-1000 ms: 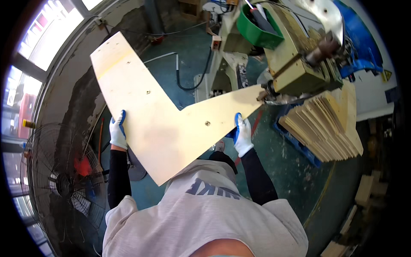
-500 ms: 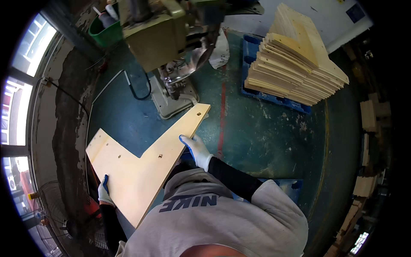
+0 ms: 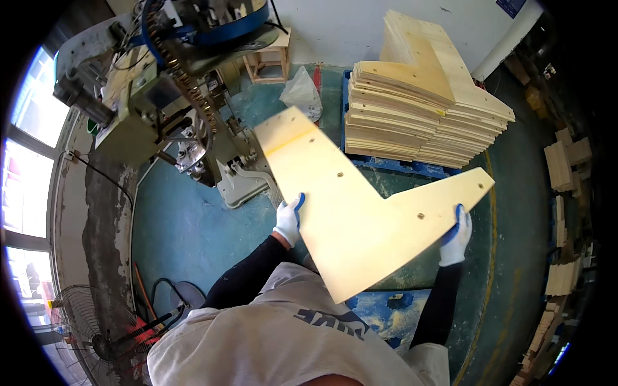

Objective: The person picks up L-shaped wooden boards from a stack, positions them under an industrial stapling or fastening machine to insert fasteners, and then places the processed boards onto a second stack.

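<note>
Between my hands is a pale, L-shaped plywood panel with several small metal inserts set in its face. My left hand, in a white glove with blue fingertips, grips the panel's left edge, thumb on top. On the right arm of the panel, my right hand, gloved the same way, holds the lower edge with its thumb over the face. The fingers beneath the panel are hidden. Beyond its far right side stands a tall stack of similar plywood panels on a blue pallet.
A green-grey machine with a metal foot stands at left, under a round feeder with a blue rim. Near the lower left is a wire floor fan. Another blue pallet lies by my body. Stacked wood lines the right side.
I have turned to the right with the panel, carrying it away from the machine toward the stack. The panel has rotated, and both hands still hold it.
</note>
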Tool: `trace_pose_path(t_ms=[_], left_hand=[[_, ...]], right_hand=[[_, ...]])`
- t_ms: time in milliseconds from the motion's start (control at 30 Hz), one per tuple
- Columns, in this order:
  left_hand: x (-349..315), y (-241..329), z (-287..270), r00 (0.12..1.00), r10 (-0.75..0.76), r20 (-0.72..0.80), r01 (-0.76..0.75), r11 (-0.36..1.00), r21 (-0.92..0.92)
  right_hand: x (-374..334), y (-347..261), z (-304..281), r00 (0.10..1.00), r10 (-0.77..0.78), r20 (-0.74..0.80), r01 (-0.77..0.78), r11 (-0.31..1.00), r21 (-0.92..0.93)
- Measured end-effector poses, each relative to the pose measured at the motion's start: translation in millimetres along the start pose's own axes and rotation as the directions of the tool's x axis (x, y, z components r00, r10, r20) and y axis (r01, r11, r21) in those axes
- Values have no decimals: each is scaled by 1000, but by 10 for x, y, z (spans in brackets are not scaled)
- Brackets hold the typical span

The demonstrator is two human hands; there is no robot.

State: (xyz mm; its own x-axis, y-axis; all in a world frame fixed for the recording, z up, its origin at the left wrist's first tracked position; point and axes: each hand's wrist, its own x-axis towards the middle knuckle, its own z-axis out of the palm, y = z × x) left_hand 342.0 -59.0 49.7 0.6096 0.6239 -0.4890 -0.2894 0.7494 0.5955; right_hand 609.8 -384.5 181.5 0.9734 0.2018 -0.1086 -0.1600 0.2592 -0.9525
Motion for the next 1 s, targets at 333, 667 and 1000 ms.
trace_pose_path(t_ms=[333, 667, 1000], left_hand=[[1092, 326, 2122, 820, 433, 374, -501, 859, 103], [2182, -15, 4694, 749, 201, 632, -445, 859, 255], [4103, -687, 5638, 781, 97, 618, -625, 123, 771]], right_hand=[[1077, -112, -194, 789, -451, -416, -211, 438, -874], [3147, -536, 967, 882, -417, 220, 465, 692, -551], [5719, -1023, -716, 894, -430, -124, 267, 735, -624]])
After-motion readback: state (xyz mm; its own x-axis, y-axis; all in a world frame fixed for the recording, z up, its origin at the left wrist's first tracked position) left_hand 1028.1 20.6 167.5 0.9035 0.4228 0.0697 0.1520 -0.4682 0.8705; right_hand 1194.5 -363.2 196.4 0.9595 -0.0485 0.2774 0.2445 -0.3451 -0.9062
